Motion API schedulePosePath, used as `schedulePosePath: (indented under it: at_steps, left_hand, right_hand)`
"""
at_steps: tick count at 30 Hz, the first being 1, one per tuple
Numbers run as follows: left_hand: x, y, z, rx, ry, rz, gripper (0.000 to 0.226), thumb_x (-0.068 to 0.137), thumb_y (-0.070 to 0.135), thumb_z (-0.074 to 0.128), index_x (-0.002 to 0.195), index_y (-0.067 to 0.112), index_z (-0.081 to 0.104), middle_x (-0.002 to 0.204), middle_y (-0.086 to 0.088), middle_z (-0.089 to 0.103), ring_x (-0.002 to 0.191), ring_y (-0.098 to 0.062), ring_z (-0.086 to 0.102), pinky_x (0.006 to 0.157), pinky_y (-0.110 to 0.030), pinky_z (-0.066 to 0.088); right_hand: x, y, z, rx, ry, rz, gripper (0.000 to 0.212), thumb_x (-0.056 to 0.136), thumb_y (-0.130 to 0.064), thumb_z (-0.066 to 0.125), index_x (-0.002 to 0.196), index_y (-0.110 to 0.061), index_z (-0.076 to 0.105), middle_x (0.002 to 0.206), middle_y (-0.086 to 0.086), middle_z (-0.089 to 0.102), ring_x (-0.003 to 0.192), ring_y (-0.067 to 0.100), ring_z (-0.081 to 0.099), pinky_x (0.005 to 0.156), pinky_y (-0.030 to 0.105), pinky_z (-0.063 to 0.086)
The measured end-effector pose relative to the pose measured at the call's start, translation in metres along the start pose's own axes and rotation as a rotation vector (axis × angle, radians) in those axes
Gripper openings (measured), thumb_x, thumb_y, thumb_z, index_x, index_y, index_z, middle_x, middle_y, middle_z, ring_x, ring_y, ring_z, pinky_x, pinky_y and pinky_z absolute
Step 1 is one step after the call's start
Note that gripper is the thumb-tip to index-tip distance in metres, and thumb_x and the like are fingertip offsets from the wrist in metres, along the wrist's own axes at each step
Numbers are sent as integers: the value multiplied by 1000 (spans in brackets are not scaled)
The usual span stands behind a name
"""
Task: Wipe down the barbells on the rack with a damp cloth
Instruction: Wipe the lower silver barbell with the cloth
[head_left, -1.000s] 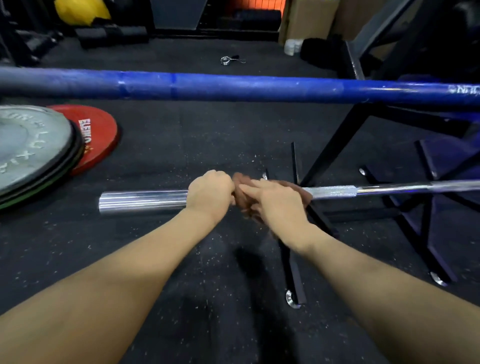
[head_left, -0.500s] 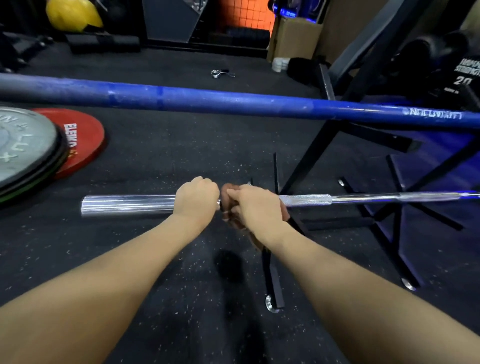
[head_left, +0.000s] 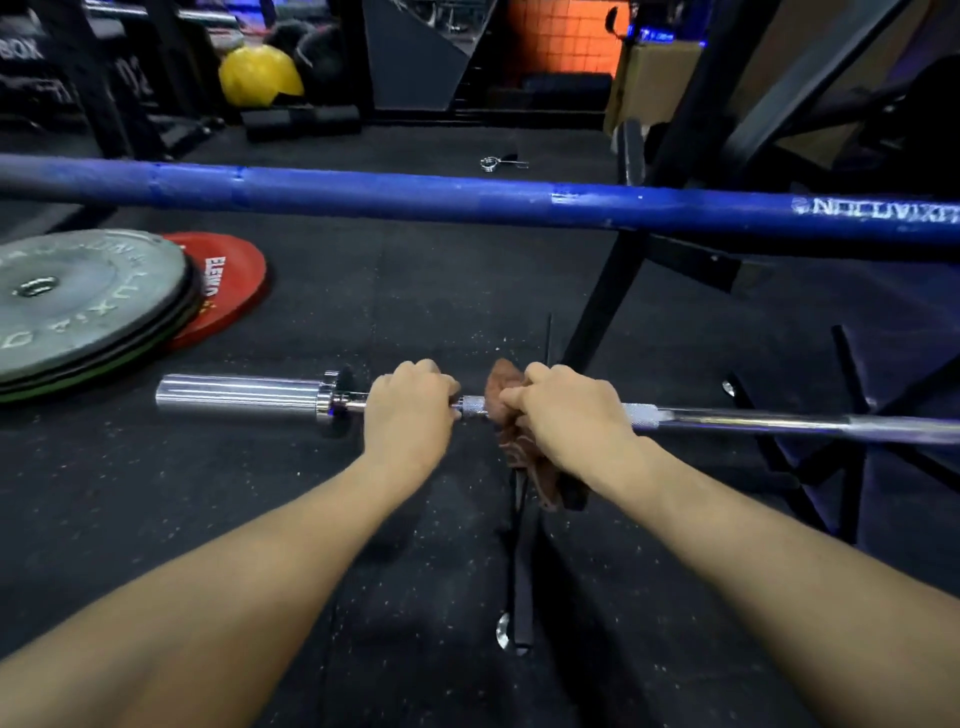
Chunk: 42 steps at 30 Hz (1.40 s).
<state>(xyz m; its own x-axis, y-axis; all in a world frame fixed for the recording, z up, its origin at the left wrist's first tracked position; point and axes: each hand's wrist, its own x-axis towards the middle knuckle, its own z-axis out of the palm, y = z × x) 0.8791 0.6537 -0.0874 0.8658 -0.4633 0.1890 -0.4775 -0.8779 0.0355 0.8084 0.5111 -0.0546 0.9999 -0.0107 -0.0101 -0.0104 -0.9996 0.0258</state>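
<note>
At the centre of the frame the left hand (head_left: 410, 410) is closed bare around the shaft of the silver barbell (head_left: 753, 422), just inside its collar, probably to steady the bar. Right beside it the right hand (head_left: 569, 415) clamps the brown cloth (head_left: 511, 387) around the knurled section (a loose tail hangs below). The blue barbell (head_left: 467, 200) spans the upper frame, well apart and untouched.
</note>
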Motion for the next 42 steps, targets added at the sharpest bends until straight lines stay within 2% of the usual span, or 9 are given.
schedulePosePath:
  at_steps: [6, 9, 15, 19, 25, 29, 37, 40, 42]
  left_hand:
    - [-15, -11, 5, -33, 103, -37, 34, 94, 32, 52, 127, 26, 55, 123, 6, 51, 111, -19, 47, 90, -30, 35]
    - [-15, -5, 3, -3, 81, -33, 34, 95, 33, 51, 128, 26, 53, 123, 6, 50, 111, -19, 46, 89, -30, 35]
    - [-15, 14, 4, -26, 57, -8, 32, 96, 32, 48, 127, 27, 53, 122, 6, 49, 107, -18, 49, 87, -28, 35]
    - [-12, 26, 1, -28, 44, 40, 31, 96, 33, 47, 127, 27, 53, 121, 6, 49, 108, -17, 49, 89, -28, 35]
    - [-19, 30, 4, -6, 11, 54, 30, 94, 33, 52, 123, 26, 56, 120, 6, 49, 108, -17, 49, 88, -30, 37]
    - [-15, 34, 0, -52, 38, 63, 32, 94, 33, 51, 125, 27, 55, 121, 6, 50, 108, -17, 49, 88, -29, 35]
    - [-9, 76, 4, -133, 12, 196, 31, 97, 38, 45, 124, 28, 56, 121, 7, 49, 110, -17, 48, 90, -31, 38]
    - [-7, 86, 7, -141, 5, 201, 33, 98, 40, 42, 125, 27, 56, 121, 8, 51, 111, -16, 49, 87, -30, 37]
    - [-4, 88, 10, -149, 19, 171, 33, 98, 41, 41, 123, 27, 57, 119, 8, 52, 108, -16, 50, 83, -29, 38]
  right_hand:
    - [24, -18, 6, 46, 36, -72, 9, 92, -33, 56, 100, -32, 61, 93, -2, 36, 102, 24, 52, 60, 32, 27]
    - [18, -3, 4, 37, 20, -115, 22, 97, -29, 48, 116, -34, 58, 93, -4, 33, 105, 23, 51, 67, 33, 29]
    - [-8, 43, -4, 205, 2, -33, 26, 96, -27, 49, 109, -46, 61, 102, -4, 55, 102, 27, 57, 73, 29, 31]
    - [-17, 57, -5, 155, -6, 19, 30, 98, -26, 47, 116, -47, 59, 107, -4, 54, 106, 26, 57, 74, 30, 33]
    - [6, 25, 7, 408, -25, 2, 20, 85, -43, 47, 97, -40, 63, 108, -7, 54, 105, 18, 51, 74, 28, 29]
    - [0, 48, 14, 337, 13, 14, 25, 94, -28, 46, 110, -39, 61, 108, -4, 53, 102, 21, 53, 73, 32, 35]
    - [-38, 117, 20, 147, 33, 136, 20, 91, -27, 48, 98, -41, 60, 90, -10, 42, 101, 16, 47, 70, 27, 31]
    - [-48, 138, 22, 86, 30, 302, 23, 95, -28, 48, 116, -32, 59, 105, -2, 45, 110, 22, 45, 77, 29, 36]
    - [-40, 119, 35, 102, 62, 227, 34, 97, -35, 46, 128, -27, 54, 123, 4, 46, 115, 26, 42, 92, 32, 38]
